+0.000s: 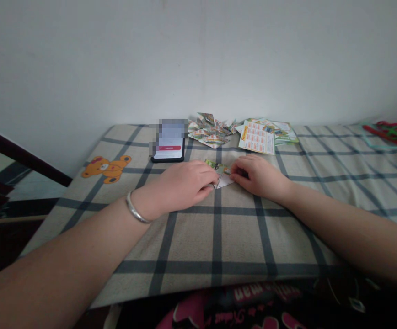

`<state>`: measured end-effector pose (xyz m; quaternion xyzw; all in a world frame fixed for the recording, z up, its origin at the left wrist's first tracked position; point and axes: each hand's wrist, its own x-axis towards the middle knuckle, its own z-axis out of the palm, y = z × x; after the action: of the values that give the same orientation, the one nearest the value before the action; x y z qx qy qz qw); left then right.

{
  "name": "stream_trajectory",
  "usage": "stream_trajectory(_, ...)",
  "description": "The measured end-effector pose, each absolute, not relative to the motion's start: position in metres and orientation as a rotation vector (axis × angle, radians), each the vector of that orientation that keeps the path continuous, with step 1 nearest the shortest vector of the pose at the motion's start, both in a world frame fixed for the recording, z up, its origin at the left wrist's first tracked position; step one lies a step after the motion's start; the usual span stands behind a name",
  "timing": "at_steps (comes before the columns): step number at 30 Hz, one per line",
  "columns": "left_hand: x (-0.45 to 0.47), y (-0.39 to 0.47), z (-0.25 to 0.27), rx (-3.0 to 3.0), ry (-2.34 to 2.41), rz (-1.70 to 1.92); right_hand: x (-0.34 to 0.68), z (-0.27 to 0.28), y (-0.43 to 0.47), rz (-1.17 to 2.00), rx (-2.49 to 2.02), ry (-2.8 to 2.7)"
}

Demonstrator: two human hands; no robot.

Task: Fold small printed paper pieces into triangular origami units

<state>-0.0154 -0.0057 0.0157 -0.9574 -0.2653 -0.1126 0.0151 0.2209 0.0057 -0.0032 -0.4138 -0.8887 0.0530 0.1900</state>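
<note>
Printed paper, partly folded with a white face showing, lies on the cloth-covered bench between the two hands, in front of a heap of folded pieces. The left hand comes in palm down, its forearm slanting up from the lower left, fingers bent over the paper's left side; whether it grips or merely presses, I cannot tell. The right hand rests low on its edge, wrist nearly straight, forearm reaching in from the right, its thumb and curled fingertips pinching the paper's right side.
</note>
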Motion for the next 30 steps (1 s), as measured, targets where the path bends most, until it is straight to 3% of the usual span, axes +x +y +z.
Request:
stream_trajectory(20, -0.016, -0.003, 0.008, -2.982, -0.644, -0.447, 0.233, -0.006, 0.009, 0.000, -1.071, -2.426)
stream_trajectory(30, -0.015, -0.002, 0.006, -2.841, -0.646, -0.395, 0.226, -0.001, 0.002, 0.276, -0.964, -2.432)
